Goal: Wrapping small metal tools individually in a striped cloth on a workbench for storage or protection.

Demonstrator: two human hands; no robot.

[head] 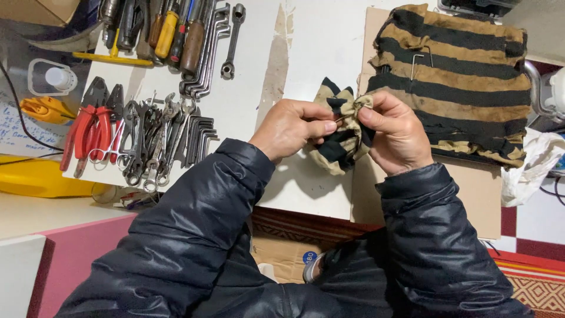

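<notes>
A person in a dark puffy jacket (194,247) leaned over a white table (318,53), seen from above. Both hands met at the middle of the table, working a bunched striped rag (338,144) of black and tan cloth. The left hand (291,128) pinched a fold of the rag between thumb and forefinger, fingers closed on the cloth. The right hand (397,132) gripped the rag's other side, its fingers likewise clenched on the fabric, thumb pressed on top. A thin brownish thing showed between the two thumbs (too small to tell what it was).

Behind the rag, further from the person, a larger piece of the same striped cloth (456,82) lay spread on a sheet of cardboard (471,188), with a bent wire (421,62) resting on it. Left of the rag, tools lay in rows on the table: red-handled pliers (88,132), a cluster of spanners and hex keys (168,138), and above these some screwdrivers (170,29) and a socket wrench (232,41). A yellow container (41,176) sat at the table's left edge. Right of the spread cloth lay a crumpled white bag (538,162).
</notes>
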